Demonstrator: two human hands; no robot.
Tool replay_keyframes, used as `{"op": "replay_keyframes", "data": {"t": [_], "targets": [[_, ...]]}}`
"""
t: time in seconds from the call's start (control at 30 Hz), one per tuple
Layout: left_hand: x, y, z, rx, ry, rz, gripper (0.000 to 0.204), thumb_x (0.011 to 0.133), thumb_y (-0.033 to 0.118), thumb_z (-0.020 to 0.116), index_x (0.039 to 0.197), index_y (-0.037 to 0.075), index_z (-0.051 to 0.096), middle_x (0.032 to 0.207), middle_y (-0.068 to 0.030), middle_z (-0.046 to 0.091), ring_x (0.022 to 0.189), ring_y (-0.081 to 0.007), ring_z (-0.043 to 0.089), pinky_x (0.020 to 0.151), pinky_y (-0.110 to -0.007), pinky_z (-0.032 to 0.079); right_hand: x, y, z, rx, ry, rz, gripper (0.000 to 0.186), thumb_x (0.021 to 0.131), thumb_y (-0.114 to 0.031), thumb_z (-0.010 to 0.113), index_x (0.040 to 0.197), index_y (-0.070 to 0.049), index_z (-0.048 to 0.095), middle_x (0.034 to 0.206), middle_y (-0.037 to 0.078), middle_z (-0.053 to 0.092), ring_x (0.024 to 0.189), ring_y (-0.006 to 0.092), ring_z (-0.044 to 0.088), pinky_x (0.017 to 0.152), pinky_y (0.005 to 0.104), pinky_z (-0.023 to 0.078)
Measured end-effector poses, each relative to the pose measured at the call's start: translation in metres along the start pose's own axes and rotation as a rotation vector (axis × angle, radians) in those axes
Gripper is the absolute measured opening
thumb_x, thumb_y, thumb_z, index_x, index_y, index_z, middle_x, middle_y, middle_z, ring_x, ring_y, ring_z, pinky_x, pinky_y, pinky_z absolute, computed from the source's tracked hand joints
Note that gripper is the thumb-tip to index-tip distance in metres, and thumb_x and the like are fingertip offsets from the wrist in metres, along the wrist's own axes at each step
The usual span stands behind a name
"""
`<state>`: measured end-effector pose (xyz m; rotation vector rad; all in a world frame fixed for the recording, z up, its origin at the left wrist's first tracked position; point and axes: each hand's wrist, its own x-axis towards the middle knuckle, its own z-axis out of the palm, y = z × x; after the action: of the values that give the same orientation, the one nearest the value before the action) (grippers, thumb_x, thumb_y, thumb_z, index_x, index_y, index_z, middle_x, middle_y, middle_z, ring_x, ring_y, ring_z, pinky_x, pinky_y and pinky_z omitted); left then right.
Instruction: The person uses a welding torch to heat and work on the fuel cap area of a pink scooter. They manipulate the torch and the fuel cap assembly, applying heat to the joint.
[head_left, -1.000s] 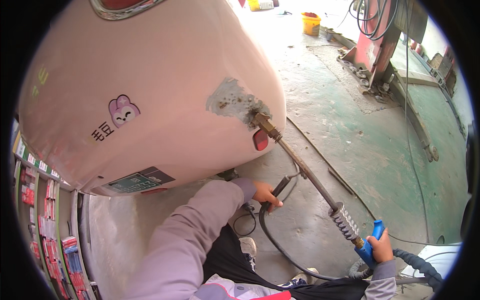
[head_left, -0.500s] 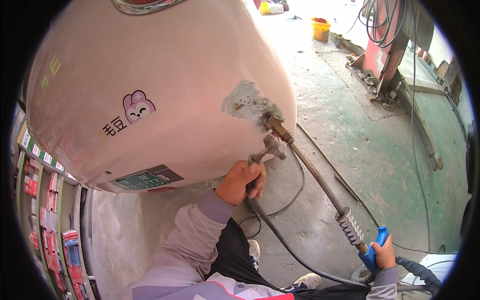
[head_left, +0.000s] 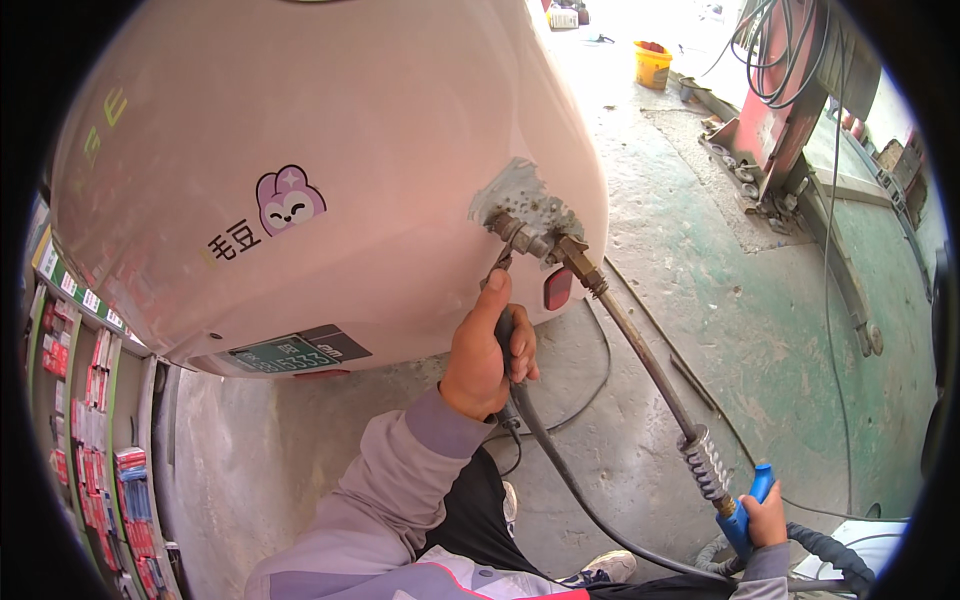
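Observation:
In front of me is the pale pink rear of a car (head_left: pixel 400 130), with a bare grey metal patch (head_left: pixel 520 185) that is pitted with several small spots. My left hand (head_left: pixel 480 355) is closed around the end of a thick black cable, holding its metal cable clamp (head_left: pixel 525 240) up to the patch. Low on the right, my right hand (head_left: pixel 767 520) grips the blue handle of a dent puller (head_left: pixel 645 345). This tool is a long rod with a coil spring near the handle. Its brass-coloured tip reaches the patch's lower right edge, close beside the clamp.
The black cable (head_left: pixel 575 495) runs down across my legs. A thin hose (head_left: pixel 690 375) lies on the concrete floor. At the far right stand a yellow bucket (head_left: pixel 653 68) and a red lift post (head_left: pixel 765 120). Shelves with red packages (head_left: pixel 95 430) line the left.
My left hand has raised the cable clamp from below the dent puller's tip up against the patch. The view has shifted slightly; my right hand keeps its grip on the handle.

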<state>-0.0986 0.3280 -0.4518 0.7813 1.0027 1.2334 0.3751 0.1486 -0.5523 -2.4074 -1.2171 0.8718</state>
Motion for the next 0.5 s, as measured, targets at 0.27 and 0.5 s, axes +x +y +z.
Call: {"op": "replay_keyframes", "data": {"t": [0.27, 0.5], "targets": [[-0.002, 0.001, 0.000, -0.036, 0.007, -0.009, 0.070, 0.095, 0.072, 0.046, 0.053, 0.016, 0.040, 0.046, -0.0002, 0.039, 0.039, -0.0126, 0.039, 0.047, -0.030, 0.043, 0.000, 0.006, 0.000, -0.031, 0.007, -0.032, 0.104, 0.074, -0.031, 0.070, 0.146, 0.025, 0.020, 0.125, 0.041, 0.055, 0.112, 0.0411, 0.062, 0.098, 0.0362, 0.048], [-0.002, 0.000, -0.001, -0.055, 0.011, -0.029, 0.071, 0.094, 0.073, 0.047, 0.054, 0.015, 0.040, 0.047, -0.0006, 0.039, 0.039, -0.0122, 0.039, 0.047, -0.030, 0.044, 0.002, 0.011, 0.001, -0.049, 0.024, -0.038, 0.104, 0.074, -0.031, 0.070, 0.146, 0.025, 0.019, 0.127, 0.041, 0.054, 0.113, 0.0399, 0.061, 0.098, 0.0362, 0.048]]}}
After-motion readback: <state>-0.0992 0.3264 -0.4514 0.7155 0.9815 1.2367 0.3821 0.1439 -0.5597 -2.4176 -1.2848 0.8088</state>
